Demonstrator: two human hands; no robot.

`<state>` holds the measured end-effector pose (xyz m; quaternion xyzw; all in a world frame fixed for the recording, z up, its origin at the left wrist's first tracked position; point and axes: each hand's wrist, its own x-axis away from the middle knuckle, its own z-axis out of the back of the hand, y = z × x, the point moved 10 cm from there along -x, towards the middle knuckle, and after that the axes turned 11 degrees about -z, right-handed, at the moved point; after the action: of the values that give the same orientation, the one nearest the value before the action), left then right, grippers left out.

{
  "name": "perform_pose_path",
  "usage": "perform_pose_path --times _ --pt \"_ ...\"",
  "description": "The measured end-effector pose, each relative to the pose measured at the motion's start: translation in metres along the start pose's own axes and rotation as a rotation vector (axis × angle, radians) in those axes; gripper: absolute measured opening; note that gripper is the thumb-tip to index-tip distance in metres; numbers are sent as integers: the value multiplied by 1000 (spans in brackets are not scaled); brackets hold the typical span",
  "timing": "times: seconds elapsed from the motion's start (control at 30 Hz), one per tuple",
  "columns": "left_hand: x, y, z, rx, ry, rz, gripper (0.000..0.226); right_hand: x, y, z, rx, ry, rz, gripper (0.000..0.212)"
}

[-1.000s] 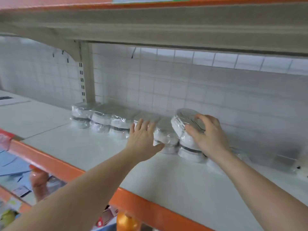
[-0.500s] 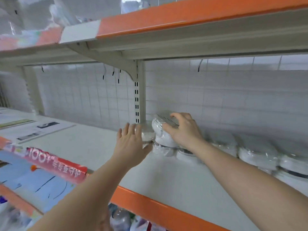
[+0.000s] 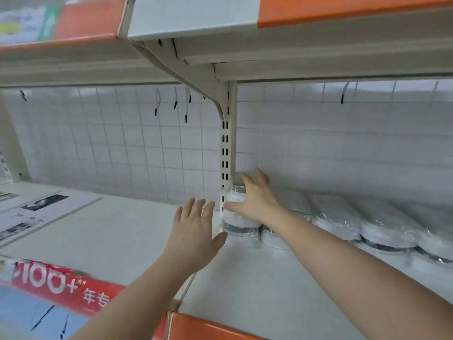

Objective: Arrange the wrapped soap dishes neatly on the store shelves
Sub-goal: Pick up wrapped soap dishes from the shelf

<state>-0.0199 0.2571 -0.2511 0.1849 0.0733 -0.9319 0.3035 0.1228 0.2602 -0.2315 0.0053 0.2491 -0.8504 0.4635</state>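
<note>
A row of round white soap dishes wrapped in clear, crinkled plastic film runs along the back edge of the white metal shelf, against the white wire-grid back panel. Each pack looks like a stack of white dishes with a dark grey band near the base, and the film catches the light in pale streaks. The row stretches from the cream slotted upright post off toward the shelf's right edge.

The right hand lies over the leftmost wrapped stack, which stands just beside the post; its fingers are spread across the top and its thumb reaches along the front of the film, so the grip is wide and pressing rather than closed round the pack. The left hand hovers flat above the shelf just left of that stack, fingers straight and together, grip wide and holding nothing; whether the thumb touches the pack cannot be told.

On the neighbouring shelf section to the left lie printed paper sheets. A red price strip with white characters runs along that shelf's front edge.
</note>
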Motion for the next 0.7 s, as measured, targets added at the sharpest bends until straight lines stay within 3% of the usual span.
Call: perform_pose_path --times 0.17,0.4,0.5,0.57,0.7 --pt "-9 -2 -4 42 30 -33 66 -5 -8 -16 220 103 90 76" --pt "-24 29 -8 48 12 -61 68 -2 8 6 155 -54 93 88" --pt "-39 74 1 60 29 -123 68 25 55 52 213 21 53 77" --pt "-46 101 5 66 26 -133 68 41 94 72 315 -17 -14 71" --pt "-55 220 27 120 57 -267 69 108 212 165 374 25 -240 69"
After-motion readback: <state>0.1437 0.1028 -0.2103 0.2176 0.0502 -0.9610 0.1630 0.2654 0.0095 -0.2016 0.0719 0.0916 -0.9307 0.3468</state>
